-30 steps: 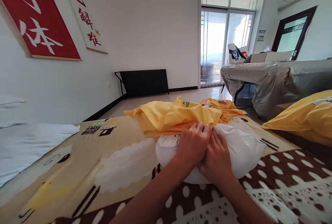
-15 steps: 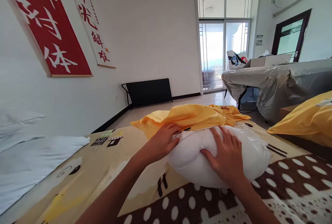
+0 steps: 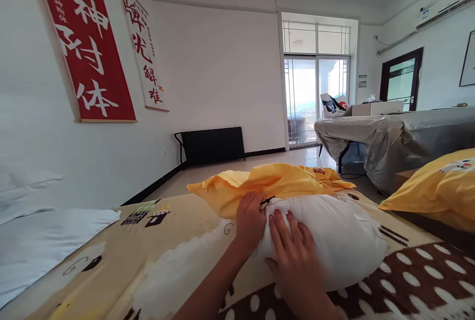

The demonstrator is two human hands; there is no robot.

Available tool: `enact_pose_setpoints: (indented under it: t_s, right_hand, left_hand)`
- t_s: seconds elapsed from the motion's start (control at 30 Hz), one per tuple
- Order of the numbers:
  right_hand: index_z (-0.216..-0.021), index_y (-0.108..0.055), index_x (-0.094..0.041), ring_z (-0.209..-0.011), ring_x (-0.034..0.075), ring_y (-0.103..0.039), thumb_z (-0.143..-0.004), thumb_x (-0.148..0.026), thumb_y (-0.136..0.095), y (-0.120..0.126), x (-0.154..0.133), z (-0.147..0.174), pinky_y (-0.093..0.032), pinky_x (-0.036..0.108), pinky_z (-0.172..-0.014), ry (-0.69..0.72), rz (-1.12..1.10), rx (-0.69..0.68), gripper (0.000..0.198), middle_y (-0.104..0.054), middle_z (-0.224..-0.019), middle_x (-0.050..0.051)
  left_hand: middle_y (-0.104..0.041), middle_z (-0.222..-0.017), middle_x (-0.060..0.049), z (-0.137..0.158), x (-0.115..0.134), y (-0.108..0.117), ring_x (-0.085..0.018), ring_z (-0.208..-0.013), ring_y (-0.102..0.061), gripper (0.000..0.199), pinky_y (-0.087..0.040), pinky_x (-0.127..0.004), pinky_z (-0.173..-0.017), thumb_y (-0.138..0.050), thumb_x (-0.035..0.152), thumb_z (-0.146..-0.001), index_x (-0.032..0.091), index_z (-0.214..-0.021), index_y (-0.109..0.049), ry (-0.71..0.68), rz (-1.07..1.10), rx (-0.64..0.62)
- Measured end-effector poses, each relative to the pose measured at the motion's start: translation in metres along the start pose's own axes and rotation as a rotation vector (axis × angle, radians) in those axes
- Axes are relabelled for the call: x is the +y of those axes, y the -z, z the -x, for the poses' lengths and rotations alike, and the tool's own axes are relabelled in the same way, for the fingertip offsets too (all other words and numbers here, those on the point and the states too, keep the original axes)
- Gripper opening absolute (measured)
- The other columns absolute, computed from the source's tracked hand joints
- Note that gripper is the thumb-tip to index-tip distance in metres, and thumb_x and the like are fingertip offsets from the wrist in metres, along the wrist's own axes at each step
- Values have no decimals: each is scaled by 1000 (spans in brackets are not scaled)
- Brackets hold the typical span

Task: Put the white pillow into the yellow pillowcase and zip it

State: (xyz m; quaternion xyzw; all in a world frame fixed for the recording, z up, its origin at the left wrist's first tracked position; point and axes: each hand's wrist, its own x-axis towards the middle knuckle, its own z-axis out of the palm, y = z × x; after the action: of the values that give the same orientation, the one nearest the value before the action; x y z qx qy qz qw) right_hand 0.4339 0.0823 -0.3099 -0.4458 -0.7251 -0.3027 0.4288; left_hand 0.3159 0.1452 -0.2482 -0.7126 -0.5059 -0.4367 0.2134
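Spread fingers of the right hand (image 3: 295,255) press on the white pillow insert (image 3: 334,246), while the left hand (image 3: 251,217) curls its fingers at the insert's upper left corner, where white fabric meets the yellow pillowcase (image 3: 276,177); whether those fingertips pinch cloth, and which layer, I cannot tell. Plump and slightly creased, the insert lies on the sheep-print blanket (image 3: 196,208), directly in front of the person and partly over its brown, white-dotted border. Its far edge touches the pillowcase, which is bunched behind it; whether any of it sits inside is hidden. Near the house motif on the blanket is a dark printed block of lettering (image 3: 135,218), too blurred to read.

Farther right rests a yellow cushion (image 3: 438,189) with a printed animal face; white pillows (image 3: 55,241) lie at left. On the left wall, a red hanging scroll (image 3: 89,58) shows large white characters, 神附体, with a smaller column beside them. Next to it, a white scroll (image 3: 143,48) carries red characters, of which 光解难 can be read; the one above is uncertain. Beside the glass sliding door (image 3: 301,97), a small notice (image 3: 362,81) is illegible, as is the blue label (image 3: 425,13) on the air conditioner (image 3: 451,12).
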Motion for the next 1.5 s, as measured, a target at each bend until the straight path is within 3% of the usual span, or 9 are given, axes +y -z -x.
enact_pose_setpoints:
  t_s: [0.17,0.33,0.53,0.7,0.83,0.93,1.17,1.37,1.5]
  right_hand:
    - [-122,-56,-15,-117,32,-46,-81,-29,-57,-9,28,-3,-32,46,-93,-83,-21,-81,43,-58,-126,11]
    - [-82,-67,-17,-93,30,-54,-78,-15,-53,-15,65,-1,-35,44,-84,-207,84,-145,14,-65,-85,11]
    - [-76,-65,-18,-86,28,-52,-81,-20,-52,-22,99,3,-35,44,-84,-249,138,-42,13,-63,-76,10]
    - [-95,-61,-14,-100,26,-53,-87,-40,-50,-26,108,-1,-36,43,-94,-206,9,115,29,-63,-98,12]
    - [-106,-59,-17,-106,23,-56,-86,-24,-51,-30,108,3,-39,42,-97,-131,-87,354,23,-66,-103,10]
    - [-107,-62,-21,-108,25,-56,-83,-17,-51,-31,96,6,-40,44,-94,-188,-23,446,27,-67,-103,8]
    - [-122,-58,-18,-134,37,-28,-84,-29,-52,-44,74,12,-24,59,-103,-246,101,43,40,-51,-134,15]
    - [-108,-67,-14,-114,32,-48,-85,-22,-50,-64,105,28,-22,51,-107,-289,252,-58,29,-64,-101,15]
    - [-107,-66,-13,-118,34,-43,-85,-29,-51,-63,119,28,-22,51,-107,-312,307,-64,31,-63,-101,14]
  left_hand:
    - [-56,-68,-2,8,27,-10,-18,-71,-52,20,-40,-30,-68,-48,3,-75,19,-65,-49,-224,-81,94]
    - [-54,-71,-3,30,65,-31,-20,-71,-50,15,-39,-33,-67,-48,7,-81,18,-71,-51,-405,-159,-25]
    - [-54,-78,-5,28,79,-47,-21,-72,-50,11,-39,-35,-67,-44,14,-87,17,-84,-54,-519,-250,-40]
    - [-57,-90,-8,8,54,-50,-22,-83,-50,14,-39,-37,-76,-44,15,-88,18,-92,-57,-358,-319,97]
    - [-57,-82,-7,-1,48,-60,-22,-82,-50,17,-39,-35,-76,-43,12,-88,17,-79,-58,-230,-308,96]
    - [-55,-76,-6,-12,54,-66,-22,-77,-50,19,-38,-33,-70,-43,10,-86,18,-76,-57,-210,-289,63]
    - [-58,-79,-4,-25,68,-76,-21,-75,-51,7,-37,-32,-64,-53,14,-83,19,-80,-57,-378,-263,53]
    - [-54,-72,-2,6,89,-97,-19,-65,-48,15,-32,-32,-57,-50,23,-87,20,-72,-52,-604,-237,15]
    - [-52,-74,-2,1,88,-102,-18,-69,-48,14,-33,-32,-59,-48,24,-88,21,-75,-52,-645,-266,64]
